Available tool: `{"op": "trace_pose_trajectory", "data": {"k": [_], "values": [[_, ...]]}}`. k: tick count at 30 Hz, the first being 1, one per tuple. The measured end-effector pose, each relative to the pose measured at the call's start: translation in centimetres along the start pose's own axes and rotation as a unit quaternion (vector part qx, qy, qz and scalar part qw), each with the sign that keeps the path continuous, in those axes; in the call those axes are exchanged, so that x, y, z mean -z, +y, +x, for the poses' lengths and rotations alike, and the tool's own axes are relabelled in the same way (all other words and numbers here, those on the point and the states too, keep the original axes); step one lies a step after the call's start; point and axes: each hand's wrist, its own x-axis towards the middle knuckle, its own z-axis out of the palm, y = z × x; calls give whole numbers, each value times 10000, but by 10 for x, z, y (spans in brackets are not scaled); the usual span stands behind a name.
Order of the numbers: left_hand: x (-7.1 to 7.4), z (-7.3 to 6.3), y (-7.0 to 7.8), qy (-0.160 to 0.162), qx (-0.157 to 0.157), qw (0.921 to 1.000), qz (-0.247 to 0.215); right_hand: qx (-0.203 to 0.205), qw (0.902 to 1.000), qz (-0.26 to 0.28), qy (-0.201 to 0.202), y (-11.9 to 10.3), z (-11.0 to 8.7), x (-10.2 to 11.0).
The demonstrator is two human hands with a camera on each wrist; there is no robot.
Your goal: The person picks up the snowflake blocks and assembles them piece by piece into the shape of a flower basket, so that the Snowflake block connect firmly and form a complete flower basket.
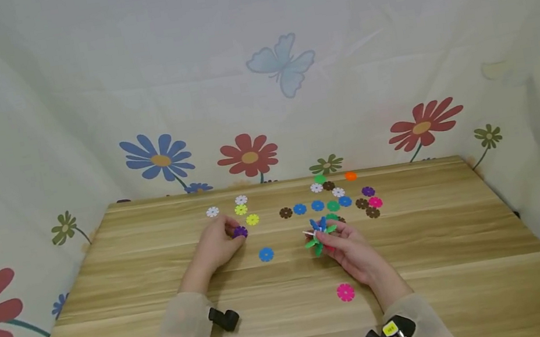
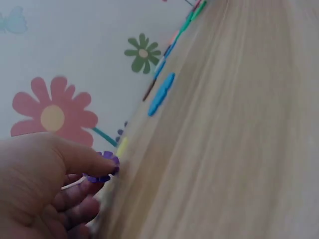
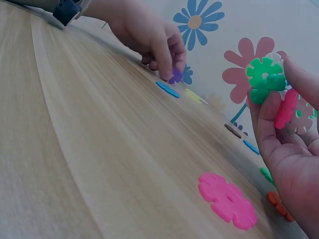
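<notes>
Between thumb and fingers, my left hand (image 1: 217, 241) pinches a purple notched disc (image 1: 240, 232), the flower-shaped kind that slots together. The left wrist view shows the same purple disc (image 2: 102, 168) at the thumb tip. My right hand (image 1: 354, 249) grips a cluster of joined discs (image 1: 320, 236) in green, blue, white and pink. In the right wrist view, green discs (image 3: 265, 79) and a pink disc (image 3: 286, 108) of that cluster show between thumb and fingers; part of it is hidden by the hand. A blue disc (image 1: 266, 254) lies between the hands.
A pink disc (image 1: 345, 292) lies near the right forearm. Two yellow discs (image 1: 253, 219) and white ones (image 1: 212, 212) lie beyond the left hand. Several brown, blue, green, purple and orange discs (image 1: 351, 176) spread over the back right of the wooden table (image 1: 471, 231). A flowered curtain (image 1: 343, 92) hangs behind.
</notes>
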Motion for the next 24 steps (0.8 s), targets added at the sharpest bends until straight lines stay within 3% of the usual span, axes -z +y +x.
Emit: {"op": "trace_pose_trajectory", "data": {"k": [4, 7, 9, 12, 14, 17, 21, 24], "values": [[-2, -3, 24, 400, -48, 9960, -801, 86, 9999, -18, 53, -1, 0, -1], [-9, -8, 50, 789, -290, 9858, -1452, 206, 9997, -44, 105, -1, 1, -2], [-15, -12, 68, 768, -455, 9787, -1851, 318, 9993, -120, 171, 0, 1, -2], [-28, -21, 92, 493, -552, 9706, -2290, 464, 9979, -305, 343, 1, 1, -3], [-35, -26, 103, 307, -627, 9694, -2353, 542, 9965, -438, 461, 2, 2, -3], [-44, -32, 112, 169, -773, 9747, -2088, 621, 9946, -616, 566, 3, 3, -4], [-49, -36, 117, 211, -1003, 9788, -1771, 683, 9923, -775, 683, 4, 5, -4], [-52, -37, 118, 216, -1078, 9773, -1813, 700, 9917, -798, 728, 5, 5, -4]]}}
